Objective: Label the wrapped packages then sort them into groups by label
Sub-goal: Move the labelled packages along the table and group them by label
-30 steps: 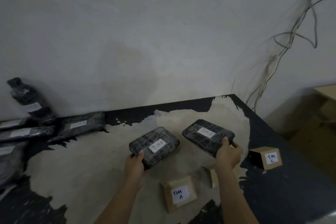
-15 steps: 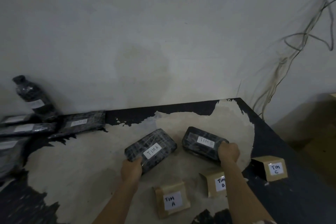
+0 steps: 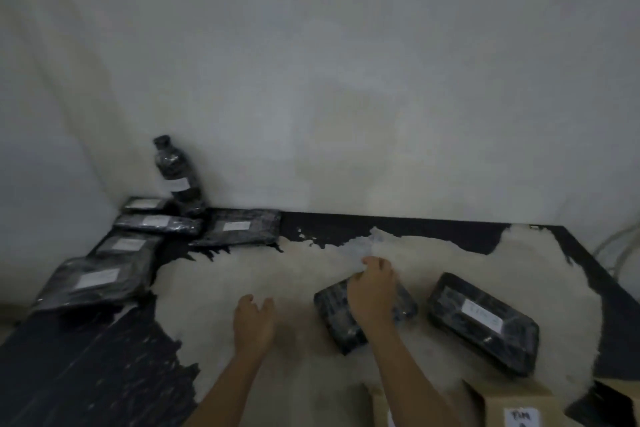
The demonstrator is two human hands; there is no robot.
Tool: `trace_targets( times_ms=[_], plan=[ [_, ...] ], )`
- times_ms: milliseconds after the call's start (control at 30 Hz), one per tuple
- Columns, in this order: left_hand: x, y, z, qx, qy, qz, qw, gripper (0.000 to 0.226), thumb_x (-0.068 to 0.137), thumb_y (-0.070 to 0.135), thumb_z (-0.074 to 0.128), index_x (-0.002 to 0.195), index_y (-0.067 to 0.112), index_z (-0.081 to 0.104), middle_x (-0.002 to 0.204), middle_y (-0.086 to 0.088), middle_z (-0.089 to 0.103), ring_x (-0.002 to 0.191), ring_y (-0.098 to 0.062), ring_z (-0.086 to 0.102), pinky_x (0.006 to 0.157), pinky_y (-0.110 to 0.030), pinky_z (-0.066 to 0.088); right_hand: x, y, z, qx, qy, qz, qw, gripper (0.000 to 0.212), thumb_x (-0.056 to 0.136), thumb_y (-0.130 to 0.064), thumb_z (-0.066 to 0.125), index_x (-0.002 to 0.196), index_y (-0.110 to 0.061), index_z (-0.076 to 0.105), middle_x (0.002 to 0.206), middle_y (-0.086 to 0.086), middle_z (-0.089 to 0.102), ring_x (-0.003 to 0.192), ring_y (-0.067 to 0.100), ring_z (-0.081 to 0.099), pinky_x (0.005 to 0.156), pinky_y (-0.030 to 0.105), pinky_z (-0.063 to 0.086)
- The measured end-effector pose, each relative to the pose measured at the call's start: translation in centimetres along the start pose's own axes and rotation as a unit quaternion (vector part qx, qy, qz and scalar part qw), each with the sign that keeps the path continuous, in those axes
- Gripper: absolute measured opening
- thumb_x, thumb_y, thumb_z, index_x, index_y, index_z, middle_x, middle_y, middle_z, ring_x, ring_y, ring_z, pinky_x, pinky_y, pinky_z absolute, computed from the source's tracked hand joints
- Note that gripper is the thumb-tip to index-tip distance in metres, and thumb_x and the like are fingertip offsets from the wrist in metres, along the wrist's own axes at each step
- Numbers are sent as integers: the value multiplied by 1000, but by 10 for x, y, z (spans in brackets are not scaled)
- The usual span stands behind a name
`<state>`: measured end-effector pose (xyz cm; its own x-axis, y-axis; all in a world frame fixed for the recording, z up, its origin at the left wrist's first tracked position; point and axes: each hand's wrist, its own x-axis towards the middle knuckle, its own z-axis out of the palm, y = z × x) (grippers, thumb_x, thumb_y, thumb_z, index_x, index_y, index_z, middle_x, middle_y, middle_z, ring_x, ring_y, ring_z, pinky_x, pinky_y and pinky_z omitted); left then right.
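Observation:
Two black-wrapped packages lie on the pale worn patch of the table (image 3: 242,274). The right package (image 3: 485,321) shows a white label with blurred writing. The left package (image 3: 341,319) is partly covered by my right hand (image 3: 372,291), which lies over it with loosely extended fingers; whether it touches the wrap is unclear. My left hand (image 3: 252,317) hovers over bare table to the left, fingers relaxed and holding nothing. Several more wrapped, labelled packages (image 3: 93,281) and a wrapped bottle (image 3: 176,177) sit at the far left by the wall.
Brown cardboard boxes stand at the bottom edge: one with a "TIM" label (image 3: 509,406), one behind my right forearm (image 3: 379,406), and a corner of a third (image 3: 620,388). The wall runs along the table's back edge. Cables hang at the right edge (image 3: 620,250).
Both packages have been set down on the table and both hands have let go. The view has swung left, bringing the left pile into sight, and my hands have moved leftward.

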<state>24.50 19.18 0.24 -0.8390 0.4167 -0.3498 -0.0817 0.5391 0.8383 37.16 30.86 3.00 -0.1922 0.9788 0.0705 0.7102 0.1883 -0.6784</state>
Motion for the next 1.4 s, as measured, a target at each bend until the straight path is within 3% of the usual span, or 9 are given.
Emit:
trace_targets(
  times_ms=[367,667,767,833,900,967,1167,1267,1400],
  plan=[
    [94,-35,-135,-86,132,-103,982,56,89,30,58,127,-10,45,130,-28,49,113,-42,52,98,-49,45,-31,-124,128,11,-218,-30,975,31,92,-9,44,121,-3,53,128,14,51,117,29,48,94,31,42],
    [175,-45,-238,-144,312,-185,921,95,86,38,62,149,0,2,156,-18,8,139,-41,18,112,-49,22,-67,-217,221,112,-363,13,925,23,90,-12,47,71,-3,58,73,11,51,64,12,44,64,29,41],
    [192,-54,-255,-162,290,-167,928,94,81,40,69,147,1,15,151,-27,23,138,-43,24,110,-54,30,-74,-232,238,158,-401,38,902,32,92,-25,52,62,-15,49,64,1,48,59,10,44,55,25,35],
    [197,-59,-257,-168,291,-144,931,76,82,38,67,138,-2,35,141,-30,37,131,-45,35,104,-53,37,-80,-238,248,191,-420,63,885,22,90,-33,55,85,-12,63,85,2,63,77,12,59,66,23,46],
    [197,-65,-254,-158,283,-106,940,62,84,42,63,126,-2,50,131,-27,49,121,-43,46,101,-53,42,-82,-237,253,211,-410,96,882,35,87,-37,59,111,-12,59,108,2,64,94,13,61,79,25,53],
    [195,-66,-250,-157,268,-74,948,50,86,41,60,116,2,59,122,-23,56,110,-40,54,95,-50,47,-80,-233,250,248,-376,123,884,41,85,-33,65,116,-13,49,109,-2,58,94,9,57,71,19,49],
    [185,-48,-231,-230,170,-13,958,31,94,34,51,93,6,64,95,-12,63,93,-28,59,78,-34,45,-59,-212,229,395,-276,194,854,31,82,-9,68,104,-15,46,103,4,58,92,17,60,76,31,53],
    [193,-38,-227,-205,128,-26,970,36,96,36,45,91,7,66,94,-9,60,92,-24,55,85,-36,46,-46,-199,219,440,-207,211,848,28,82,-2,66,102,-14,50,103,7,61,94,24,62,84,42,54],
    [218,-32,-226,-158,85,-64,982,29,95,26,49,68,16,55,92,-13,58,88,-26,55,91,-43,48,-31,-182,207,476,-141,230,837,30,81,2,65,104,-11,51,100,9,62,86,23,62,73,37,54]
  ],
)
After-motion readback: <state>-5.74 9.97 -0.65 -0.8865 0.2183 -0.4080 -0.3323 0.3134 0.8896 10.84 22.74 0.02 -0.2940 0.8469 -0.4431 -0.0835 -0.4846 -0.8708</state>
